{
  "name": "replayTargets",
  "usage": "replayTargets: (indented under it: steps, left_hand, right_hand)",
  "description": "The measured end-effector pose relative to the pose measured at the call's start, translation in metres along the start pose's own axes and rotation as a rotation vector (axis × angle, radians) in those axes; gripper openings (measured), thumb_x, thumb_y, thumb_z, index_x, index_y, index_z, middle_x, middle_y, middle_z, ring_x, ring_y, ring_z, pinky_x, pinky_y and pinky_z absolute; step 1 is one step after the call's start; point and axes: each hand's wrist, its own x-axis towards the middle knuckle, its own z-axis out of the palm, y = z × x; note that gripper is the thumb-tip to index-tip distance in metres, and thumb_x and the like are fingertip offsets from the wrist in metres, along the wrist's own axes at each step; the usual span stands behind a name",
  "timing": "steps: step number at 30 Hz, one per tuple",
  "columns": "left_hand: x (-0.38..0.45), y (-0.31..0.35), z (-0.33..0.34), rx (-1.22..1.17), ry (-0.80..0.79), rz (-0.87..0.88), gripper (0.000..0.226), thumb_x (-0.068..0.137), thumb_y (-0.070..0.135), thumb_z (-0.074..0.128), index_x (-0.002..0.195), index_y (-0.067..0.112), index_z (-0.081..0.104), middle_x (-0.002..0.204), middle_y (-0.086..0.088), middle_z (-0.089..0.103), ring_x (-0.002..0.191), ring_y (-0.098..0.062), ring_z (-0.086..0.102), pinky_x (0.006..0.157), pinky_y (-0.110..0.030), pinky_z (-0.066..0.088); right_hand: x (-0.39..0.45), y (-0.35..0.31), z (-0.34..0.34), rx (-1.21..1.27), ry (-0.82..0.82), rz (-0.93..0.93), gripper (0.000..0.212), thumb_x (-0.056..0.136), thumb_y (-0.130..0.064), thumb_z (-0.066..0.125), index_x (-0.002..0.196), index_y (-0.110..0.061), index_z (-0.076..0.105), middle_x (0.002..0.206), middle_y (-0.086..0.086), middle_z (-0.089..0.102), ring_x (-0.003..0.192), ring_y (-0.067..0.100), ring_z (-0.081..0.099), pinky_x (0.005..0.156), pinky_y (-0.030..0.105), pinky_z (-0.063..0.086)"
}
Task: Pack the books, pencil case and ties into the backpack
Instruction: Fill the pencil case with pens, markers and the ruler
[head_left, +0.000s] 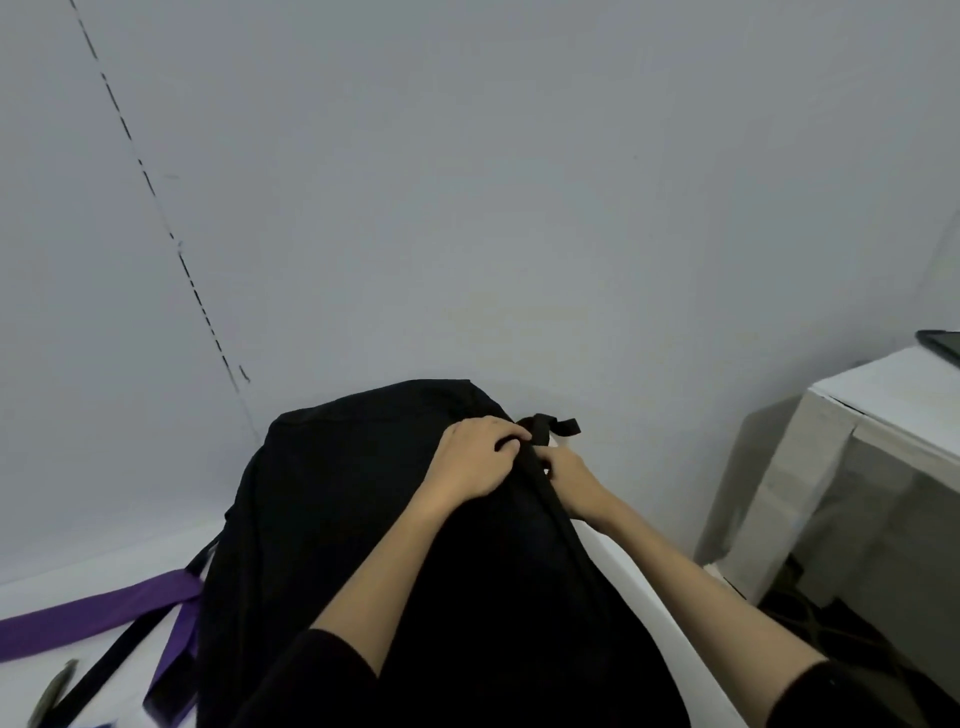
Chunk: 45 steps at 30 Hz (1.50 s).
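Observation:
A black backpack (363, 519) stands upright on a white table (104, 571) against the wall. My left hand (480, 457) lies on its top right edge with fingers curled onto the fabric beside the carry loop (550, 428). My right hand (569, 480) is at the bag's right side behind a black strap, its fingertips hidden. A purple tie (93, 618) lies on the table at the left, partly under the bag. A black strap or tie (109, 670) crosses it. No books or pencil case are visible.
A grey-green object (52, 693) lies at the table's lower left edge. A white cabinet (857, 467) stands to the right with a dark flat item (943, 345) on top. A plain wall rises right behind the bag.

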Motion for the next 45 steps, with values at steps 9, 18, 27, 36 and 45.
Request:
replayTargets:
  steps: [9, 18, 27, 36, 45]
  left_hand:
    - [-0.002, -0.004, 0.004, -0.023, 0.022, 0.0, 0.033, 0.095, 0.022, 0.045, 0.124, 0.027, 0.06, 0.13, 0.01, 0.058, 0.124, -0.012, 0.047, 0.106, -0.031, 0.032]
    - [0.001, -0.009, 0.003, 0.112, -0.093, -0.058, 0.038, 0.099, 0.032, 0.034, 0.133, 0.038, 0.05, 0.142, 0.015, 0.047, 0.133, -0.015, 0.036, 0.112, -0.033, 0.023]
    - [-0.012, 0.013, -0.01, 0.213, -0.187, -0.093, 0.041, 0.099, 0.024, 0.035, 0.138, 0.037, 0.043, 0.15, 0.009, 0.035, 0.14, -0.018, 0.026, 0.117, -0.042, 0.011]
    - [-0.131, 0.077, -0.001, 0.307, -0.259, 0.321, 0.035, 0.102, 0.021, 0.028, 0.132, 0.029, 0.044, 0.139, 0.014, 0.04, 0.137, -0.005, 0.023, 0.115, -0.033, 0.003]
    - [-0.144, 0.079, 0.008, 0.324, 0.113, 0.435, 0.035, 0.088, 0.016, 0.025, 0.102, 0.016, 0.057, 0.108, 0.0, 0.057, 0.107, -0.024, 0.052, 0.093, -0.039, 0.038]
  right_hand:
    - [-0.003, -0.007, -0.004, -0.622, 0.079, -0.147, 0.024, 0.097, -0.016, 0.039, 0.114, -0.005, 0.052, 0.106, 0.014, 0.059, 0.096, 0.032, 0.057, 0.066, 0.034, 0.037]
    - [-0.035, -0.033, -0.034, -0.991, 0.037, -0.277, 0.018, 0.089, -0.005, 0.041, 0.1, -0.012, 0.052, 0.104, 0.006, 0.061, 0.09, 0.029, 0.059, 0.053, 0.029, 0.025]
    - [-0.161, -0.055, -0.071, -0.848, -0.249, -0.392, 0.015, 0.095, -0.015, 0.037, 0.08, -0.016, 0.043, 0.087, 0.002, 0.06, 0.079, 0.028, 0.054, 0.048, 0.021, 0.021]
    - [-0.189, -0.077, -0.057, -0.891, -0.248, -0.304, 0.015, 0.096, -0.016, 0.038, 0.082, -0.018, 0.041, 0.087, 0.007, 0.059, 0.069, 0.025, 0.046, 0.055, 0.029, 0.025]
    - [-0.26, -0.109, -0.029, -0.977, -0.305, -0.346, 0.025, 0.085, -0.008, 0.042, 0.063, -0.012, 0.033, 0.059, 0.003, 0.034, 0.051, 0.02, 0.03, 0.047, 0.029, 0.021]
